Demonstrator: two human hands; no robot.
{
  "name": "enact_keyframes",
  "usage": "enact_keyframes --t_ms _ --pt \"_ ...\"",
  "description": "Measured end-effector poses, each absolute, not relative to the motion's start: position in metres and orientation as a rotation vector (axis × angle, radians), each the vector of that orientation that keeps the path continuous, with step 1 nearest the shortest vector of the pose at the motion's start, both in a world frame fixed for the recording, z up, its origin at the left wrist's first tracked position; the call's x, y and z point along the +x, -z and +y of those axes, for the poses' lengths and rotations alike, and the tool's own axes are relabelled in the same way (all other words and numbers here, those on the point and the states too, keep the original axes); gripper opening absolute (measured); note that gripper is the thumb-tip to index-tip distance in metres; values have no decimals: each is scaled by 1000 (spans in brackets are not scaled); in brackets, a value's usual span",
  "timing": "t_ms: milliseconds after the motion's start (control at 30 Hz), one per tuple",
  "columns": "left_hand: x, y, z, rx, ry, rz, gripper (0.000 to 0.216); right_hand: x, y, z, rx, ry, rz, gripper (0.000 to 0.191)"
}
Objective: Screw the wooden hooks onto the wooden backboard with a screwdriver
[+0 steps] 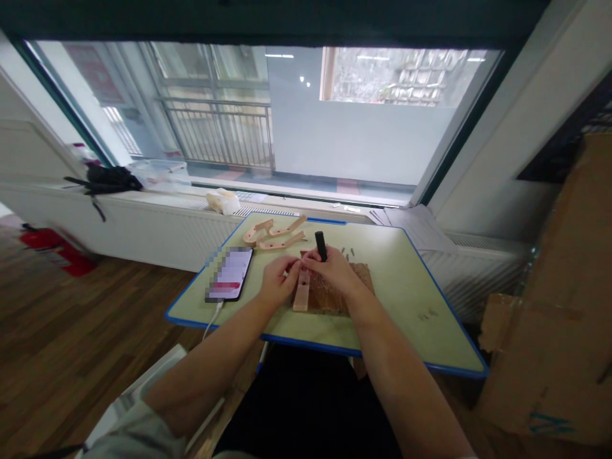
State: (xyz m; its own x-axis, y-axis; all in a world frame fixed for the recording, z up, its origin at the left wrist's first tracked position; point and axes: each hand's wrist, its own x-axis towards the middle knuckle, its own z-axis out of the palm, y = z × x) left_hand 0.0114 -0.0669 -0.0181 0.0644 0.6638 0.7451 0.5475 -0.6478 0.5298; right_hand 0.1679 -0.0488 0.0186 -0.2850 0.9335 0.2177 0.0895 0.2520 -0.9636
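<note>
Nearest, the desk (406,331), pale green with blue edging, bears a brown wooden board (329,301), and along the board's left side lies a pale wooden strip (301,298) with a dark hole. Over the strip's far end, the right hand (333,269) is closed around an upright black handle (320,245), its lower end hidden; the left hand (278,279) bunches its fingers beside it, though whether they pinch the strip I cannot tell. A smartphone (232,275) lies to the left, curved wooden pieces (282,241) farther back, then the window (363,140).
</note>
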Motion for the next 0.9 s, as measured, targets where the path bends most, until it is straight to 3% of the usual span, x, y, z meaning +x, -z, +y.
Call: enact_keyframes --t_ms 400,900 --pt "10 16 -67 2032 -1726 1410 19 169 -18 -52 -1072 -1156 -1511 20" --pt "10 15 -67 1881 -1203 1174 17 170 -16 -47 -1032 -1299 -1290 26"
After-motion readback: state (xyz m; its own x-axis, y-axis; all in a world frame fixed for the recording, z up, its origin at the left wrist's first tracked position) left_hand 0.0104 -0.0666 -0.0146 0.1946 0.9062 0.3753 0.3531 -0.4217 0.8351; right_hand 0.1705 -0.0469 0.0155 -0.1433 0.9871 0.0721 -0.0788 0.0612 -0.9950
